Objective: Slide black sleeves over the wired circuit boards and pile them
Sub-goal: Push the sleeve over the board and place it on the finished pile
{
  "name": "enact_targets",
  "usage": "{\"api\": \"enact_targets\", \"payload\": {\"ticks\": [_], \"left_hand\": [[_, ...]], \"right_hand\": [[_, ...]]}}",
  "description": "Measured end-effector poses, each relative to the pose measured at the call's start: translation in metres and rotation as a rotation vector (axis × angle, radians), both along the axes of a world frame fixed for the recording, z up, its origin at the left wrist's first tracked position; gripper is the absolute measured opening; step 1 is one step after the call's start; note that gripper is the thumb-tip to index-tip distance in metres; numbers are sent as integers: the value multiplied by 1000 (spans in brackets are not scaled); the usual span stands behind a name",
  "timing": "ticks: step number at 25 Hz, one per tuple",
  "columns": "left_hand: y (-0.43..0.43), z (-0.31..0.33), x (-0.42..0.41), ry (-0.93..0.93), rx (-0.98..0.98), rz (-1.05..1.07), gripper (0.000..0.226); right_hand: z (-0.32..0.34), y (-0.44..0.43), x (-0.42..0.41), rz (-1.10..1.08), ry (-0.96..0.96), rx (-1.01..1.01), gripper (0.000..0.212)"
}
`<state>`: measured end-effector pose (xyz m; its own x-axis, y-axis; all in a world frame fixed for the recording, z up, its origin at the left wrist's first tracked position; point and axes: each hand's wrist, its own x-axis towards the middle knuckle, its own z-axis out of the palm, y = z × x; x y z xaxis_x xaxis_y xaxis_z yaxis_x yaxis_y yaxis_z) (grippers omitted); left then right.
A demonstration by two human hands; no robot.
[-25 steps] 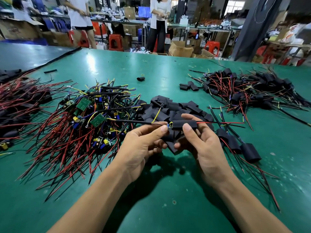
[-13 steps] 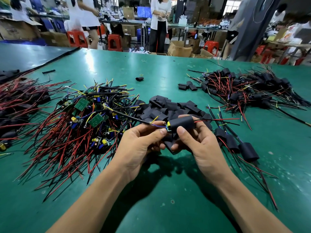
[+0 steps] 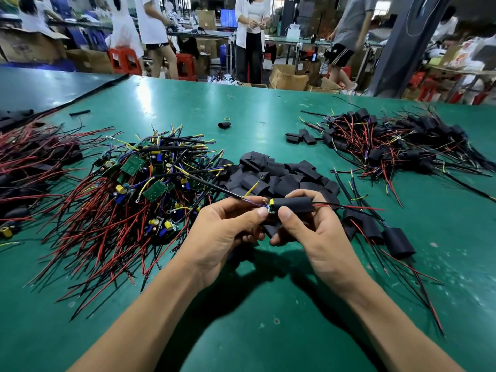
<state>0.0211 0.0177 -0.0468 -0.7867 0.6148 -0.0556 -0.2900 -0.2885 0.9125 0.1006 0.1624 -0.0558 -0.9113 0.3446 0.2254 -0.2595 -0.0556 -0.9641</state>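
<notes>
My right hand (image 3: 311, 237) grips a black sleeve (image 3: 294, 204) between thumb and fingers. A wired circuit board (image 3: 270, 208) sits mostly inside it, only its yellow-and-blue end showing at the sleeve's left mouth. My left hand (image 3: 222, 232) pinches that exposed end and its wires. Red and black leads (image 3: 349, 207) stick out of the sleeve's right mouth. Behind my hands lies a heap of flat empty sleeves (image 3: 281, 175). Bare boards with red, black and yellow wires (image 3: 128, 189) are piled on the left. Sleeved boards (image 3: 397, 242) lie on the right.
A larger pile of sleeved boards (image 3: 397, 146) sits at the far right of the green table (image 3: 241, 331). More red-wired parts (image 3: 32, 162) lie at the left edge. Loose sleeves (image 3: 299, 136) and one single sleeve (image 3: 224, 125) lie further back. People stand beyond the table.
The sleeve has slid left over the board, so less of the board shows. Both hands stayed close together above the sleeve heap.
</notes>
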Motion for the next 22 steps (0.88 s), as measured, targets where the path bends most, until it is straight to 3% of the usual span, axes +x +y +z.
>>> {"api": "enact_targets", "payload": {"ticks": [5, 12, 22], "left_hand": [[-1, 3, 2, 15, -3, -13, 27], [3, -2, 2, 36, -42, 26, 24], [0, 0, 1, 16, -130, -54, 46]], "right_hand": [[0, -3, -2, 46, -27, -109, 39], [-2, -11, -3, -26, -84, -9, 54], [-1, -15, -1, -42, -97, 10, 43]]}}
